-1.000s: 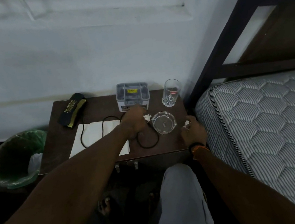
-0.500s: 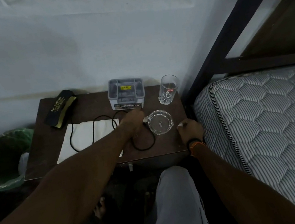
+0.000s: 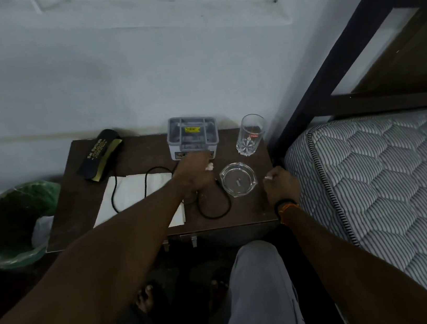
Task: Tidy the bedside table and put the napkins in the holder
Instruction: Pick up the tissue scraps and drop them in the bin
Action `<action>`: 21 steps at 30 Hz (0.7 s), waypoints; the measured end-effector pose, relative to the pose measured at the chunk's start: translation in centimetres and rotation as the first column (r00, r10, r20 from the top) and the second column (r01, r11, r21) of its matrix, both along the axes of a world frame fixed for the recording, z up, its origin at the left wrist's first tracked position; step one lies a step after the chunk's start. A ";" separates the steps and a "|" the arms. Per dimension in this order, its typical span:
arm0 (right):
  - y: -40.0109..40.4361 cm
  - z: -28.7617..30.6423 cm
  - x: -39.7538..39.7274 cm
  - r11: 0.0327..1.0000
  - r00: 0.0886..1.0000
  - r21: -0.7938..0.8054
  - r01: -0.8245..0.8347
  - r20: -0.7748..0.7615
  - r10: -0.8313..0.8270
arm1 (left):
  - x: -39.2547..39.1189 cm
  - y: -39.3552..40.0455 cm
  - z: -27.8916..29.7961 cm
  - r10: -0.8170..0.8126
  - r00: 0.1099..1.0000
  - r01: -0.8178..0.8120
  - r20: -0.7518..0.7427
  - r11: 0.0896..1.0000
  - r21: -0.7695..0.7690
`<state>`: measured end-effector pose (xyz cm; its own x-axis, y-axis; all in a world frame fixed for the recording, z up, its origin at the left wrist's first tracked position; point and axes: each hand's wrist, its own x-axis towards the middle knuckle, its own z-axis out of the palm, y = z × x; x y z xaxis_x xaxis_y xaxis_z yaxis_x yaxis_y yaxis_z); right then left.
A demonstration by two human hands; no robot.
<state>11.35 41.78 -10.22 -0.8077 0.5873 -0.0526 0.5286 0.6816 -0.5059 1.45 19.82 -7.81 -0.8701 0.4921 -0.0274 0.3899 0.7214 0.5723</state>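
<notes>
the left hand (image 3: 194, 172) reaches across the counter (image 3: 81, 205), its fingers curled shut around a small white scrap of tissue (image 3: 209, 166) that pokes out at the knuckles, just in front of the grey holder (image 3: 192, 137). the right hand (image 3: 282, 188) hovers at the counter's right edge beside the mattress (image 3: 387, 178), fingers pinched on a second white scrap (image 3: 267, 178); so two scraps, one per hand. a dark band and an orange thread circle the right wrist. both forearms stretch forward and down, the left one lying over the flat white napkins (image 3: 129, 193), one stack as far as can be told. one black cable (image 3: 213, 211) loops across that stack and the bare wood. one clear glass ashtray (image 3: 238, 183) sits between the hands, one empty drinking glass (image 3: 251, 134) with a small red mark stands behind it. the holder carries a yellow label, unreadable. one black case (image 3: 100, 155) at the back left reads "sai opticals". one green-lined bin (image 3: 10, 226) stands on the floor left of the counter.
</notes>
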 end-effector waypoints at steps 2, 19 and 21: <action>-2.0 1.4 -0.6 0.999 0.997 0.013 -0.036 -0.068 0.036 | 0.1 -1.9 1.0 0.038 0.999 -0.038 -0.003 0.998 0.052; -24.0 7.9 -7.8 0.746 0.712 0.088 -0.660 -0.244 0.659 | 0.0 -23.4 6.2 0.394 0.919 -0.391 0.022 0.901 0.187; -28.2 8.0 -8.6 0.695 0.658 0.096 -0.712 -0.252 0.709 | 0.4 -27.9 5.4 0.475 0.879 -0.474 0.045 0.857 0.200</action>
